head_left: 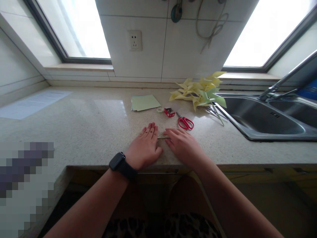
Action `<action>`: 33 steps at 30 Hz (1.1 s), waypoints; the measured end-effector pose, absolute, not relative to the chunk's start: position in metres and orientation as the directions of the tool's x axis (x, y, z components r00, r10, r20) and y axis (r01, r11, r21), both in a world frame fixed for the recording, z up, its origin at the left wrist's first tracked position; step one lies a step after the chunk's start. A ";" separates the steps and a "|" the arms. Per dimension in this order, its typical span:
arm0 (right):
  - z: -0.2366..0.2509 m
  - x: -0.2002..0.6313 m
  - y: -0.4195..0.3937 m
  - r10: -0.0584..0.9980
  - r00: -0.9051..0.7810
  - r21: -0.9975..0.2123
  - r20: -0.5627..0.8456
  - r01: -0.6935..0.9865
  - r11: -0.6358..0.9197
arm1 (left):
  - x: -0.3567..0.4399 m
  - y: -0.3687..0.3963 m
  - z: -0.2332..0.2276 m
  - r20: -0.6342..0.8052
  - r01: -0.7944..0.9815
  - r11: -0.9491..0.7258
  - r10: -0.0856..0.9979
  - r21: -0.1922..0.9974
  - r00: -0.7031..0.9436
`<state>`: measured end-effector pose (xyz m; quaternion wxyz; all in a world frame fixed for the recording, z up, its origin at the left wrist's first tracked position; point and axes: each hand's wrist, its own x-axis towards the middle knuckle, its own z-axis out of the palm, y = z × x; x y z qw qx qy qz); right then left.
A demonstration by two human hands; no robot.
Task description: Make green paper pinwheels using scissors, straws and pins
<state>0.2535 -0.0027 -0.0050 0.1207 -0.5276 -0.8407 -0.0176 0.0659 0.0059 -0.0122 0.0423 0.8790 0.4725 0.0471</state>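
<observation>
I see my left hand [146, 145] lying flat, palm down, on the counter [86, 125], grasping nothing. A thin strip [163, 138] runs left-right between it and my right hand [182, 145], also flat, fingertips pressing it. Scissors [185, 123] lie just beyond, paper pinwheels [200, 91] farther right beside the sink [260, 119].

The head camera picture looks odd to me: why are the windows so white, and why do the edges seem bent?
In the head view, both windows are blown out by daylight, leaving glare patches on the countertop; the wide lens bows the counter edge and stretches the forearms; the hands lie in soft, dim light; a pixelated block masks the lower left corner.
</observation>
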 end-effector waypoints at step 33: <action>0.093 0.245 0.047 0.483 -0.851 0.320 0.207 0.525 0.789 | 0.034 0.049 0.040 0.051 0.312 -0.233 0.867 0.921 0.495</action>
